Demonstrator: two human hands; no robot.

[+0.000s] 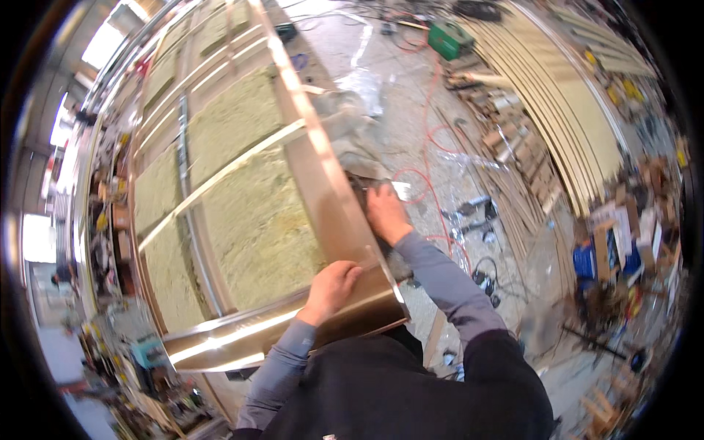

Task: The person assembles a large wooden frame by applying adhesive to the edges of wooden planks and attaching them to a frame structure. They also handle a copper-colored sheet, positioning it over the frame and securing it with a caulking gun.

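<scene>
A long panel frame (319,139) with shiny metal edges lies before me. Slabs of yellowish mineral wool (257,227) fill its bays, divided by pale wooden slats (242,161) and a grey pipe (194,231). My left hand (334,288) is closed at the near edge, close to the right corner; anything inside its curled fingers is hidden. Beyond the frame's right side, my right hand (386,213) reaches down with bent fingers at something dark. What it grips cannot be made out. Grey crumpled cloth (359,158) lies just past that hand.
Red hose (429,180) and cables trail over the concrete floor at right. Farther off stand a green machine (449,39), stacked long boards (550,95) and wood offcuts (506,121). Cardboard boxes (616,238) crowd the far right; cluttered shelves (117,220) line the left.
</scene>
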